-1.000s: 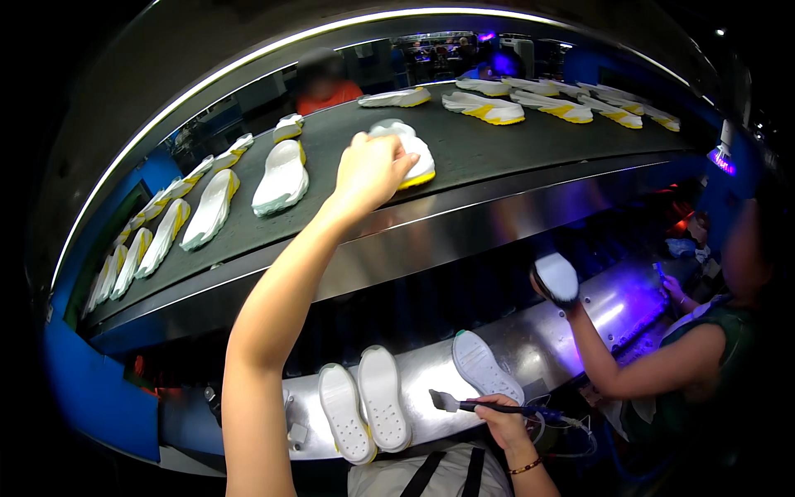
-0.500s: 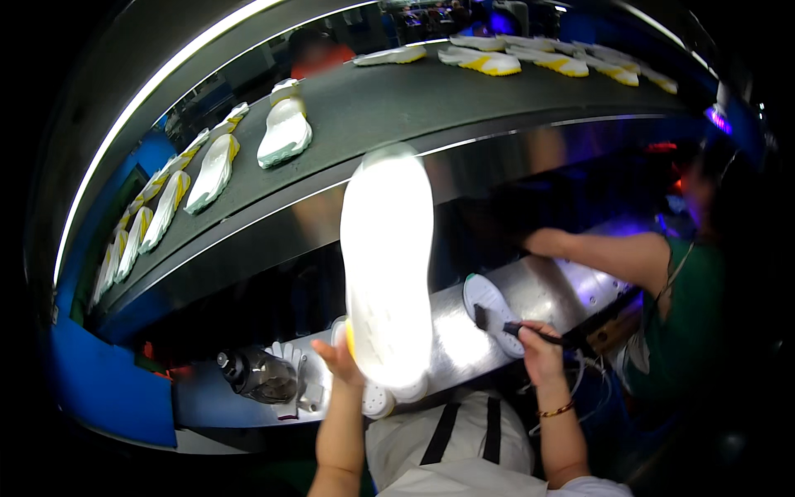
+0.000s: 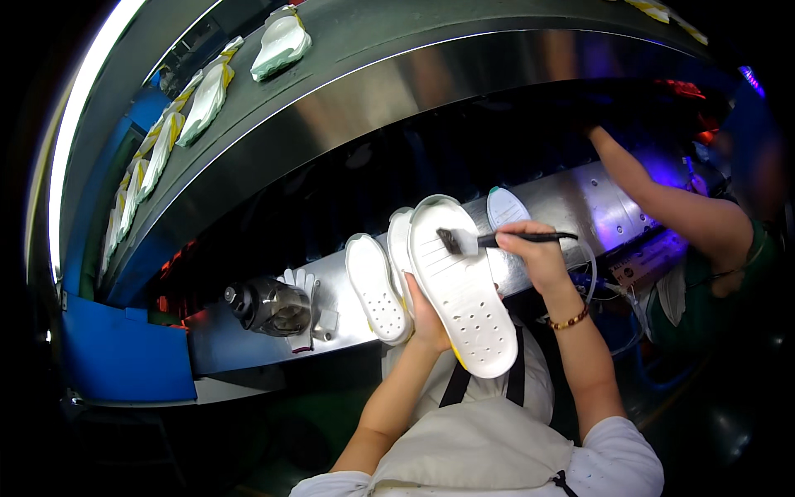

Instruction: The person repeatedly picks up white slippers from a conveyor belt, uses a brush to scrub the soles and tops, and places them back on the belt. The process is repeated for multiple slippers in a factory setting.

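Observation:
My left hand [image 3: 427, 319] grips a white shoe sole [image 3: 464, 290] by its left edge, above the metal bench. The sole is tilted, with small holes toward its near end and a yellow patch on its side. A brush [image 3: 494, 240] with a black handle is held in my right hand [image 3: 534, 253]. Its dark bristles lie over the upper part of the sole and seem to touch it. Left of my left hand, another white sole [image 3: 373, 282] lies on the bench. One more sole [image 3: 398, 236] is partly hidden behind the held one.
Another sole [image 3: 503, 207] lies right of the held one. A dark clear bottle [image 3: 280, 308] and a white glove [image 3: 302, 286] lie left on the metal bench [image 3: 335, 290]. Soles ride on the conveyor belt [image 3: 373, 29] beyond. A co-worker's arm [image 3: 654, 186] reaches in from the right.
The sole in my left hand has come down from in front of the belt and tilted. My right hand has moved the brush from the right-hand bench sole onto it. The view has dipped.

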`<state>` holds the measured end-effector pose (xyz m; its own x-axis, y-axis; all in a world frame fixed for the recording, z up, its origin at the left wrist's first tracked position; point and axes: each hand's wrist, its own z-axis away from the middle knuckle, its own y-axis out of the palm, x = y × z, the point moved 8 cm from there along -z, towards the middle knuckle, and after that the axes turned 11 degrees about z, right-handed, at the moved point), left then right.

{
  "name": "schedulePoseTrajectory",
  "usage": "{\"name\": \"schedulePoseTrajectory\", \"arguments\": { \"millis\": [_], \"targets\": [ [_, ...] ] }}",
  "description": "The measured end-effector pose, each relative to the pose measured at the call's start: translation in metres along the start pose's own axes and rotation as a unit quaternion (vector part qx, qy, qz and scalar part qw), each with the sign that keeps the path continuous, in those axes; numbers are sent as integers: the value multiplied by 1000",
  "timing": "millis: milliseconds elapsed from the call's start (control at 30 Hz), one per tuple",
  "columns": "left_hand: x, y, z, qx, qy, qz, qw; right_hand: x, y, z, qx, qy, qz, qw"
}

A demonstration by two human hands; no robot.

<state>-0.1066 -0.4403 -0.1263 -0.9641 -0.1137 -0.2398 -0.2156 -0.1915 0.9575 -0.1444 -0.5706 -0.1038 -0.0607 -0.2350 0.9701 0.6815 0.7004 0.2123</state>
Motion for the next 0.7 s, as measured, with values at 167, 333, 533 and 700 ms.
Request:
{"name": "schedulePoseTrajectory", "arguments": {
  "millis": [167,333,533,700],
  "targets": [
    [-4,-17,0,-144,65,36,987,34,31,-20,27,-90,127,987],
    [-32,-39,3,-219,122,-9,968,59,76,26,59,-287,357,887],
    [-60,-23,19,-138,138,0,981,27,64,65,297,-67,259,917],
    [-20,33,10,63,36,14,997,74,38,17,95,-116,132,980]
  ]
}}
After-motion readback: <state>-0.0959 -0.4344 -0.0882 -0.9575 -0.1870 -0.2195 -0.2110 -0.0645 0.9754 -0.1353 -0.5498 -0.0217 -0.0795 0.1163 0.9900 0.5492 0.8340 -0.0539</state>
